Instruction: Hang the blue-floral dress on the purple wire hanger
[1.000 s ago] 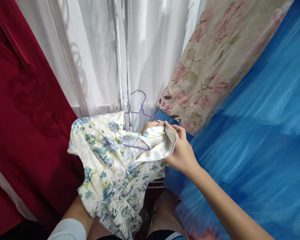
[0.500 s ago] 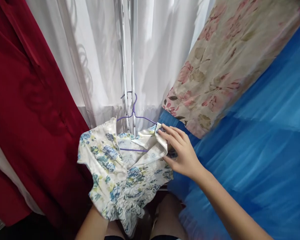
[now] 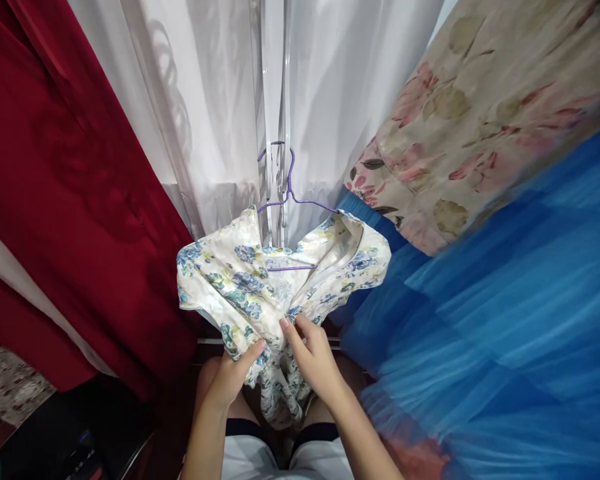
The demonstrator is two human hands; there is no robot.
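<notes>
A white top with blue and yellow-green flowers (image 3: 245, 280) hangs on a purple wire hanger (image 3: 291, 193), its neckline open in a V with the hanger's lower bar showing inside. The hanger's hook is over a white metal rail (image 3: 275, 120). My left hand (image 3: 237, 370) pinches the top's front low on the left, thumb on the outside and most fingers hidden behind the cloth. Close to the bottom of the V, my right hand (image 3: 310, 350) grips the front, thumb and forefinger on the fabric. Below both hands the gathered hem hangs down.
Red cloth (image 3: 105, 233) hangs at the left and a white curtain (image 3: 215, 100) behind the hanger. On the right are a beige floral garment (image 3: 445, 133) and layered blue tulle (image 3: 505, 320). A dark, glossy object (image 3: 90, 427) stands low at the left.
My right hand has moved from the right shoulder of the top down to its centre front. That shoulder now lies spread over the hanger. My left hand has come into view at the front.
</notes>
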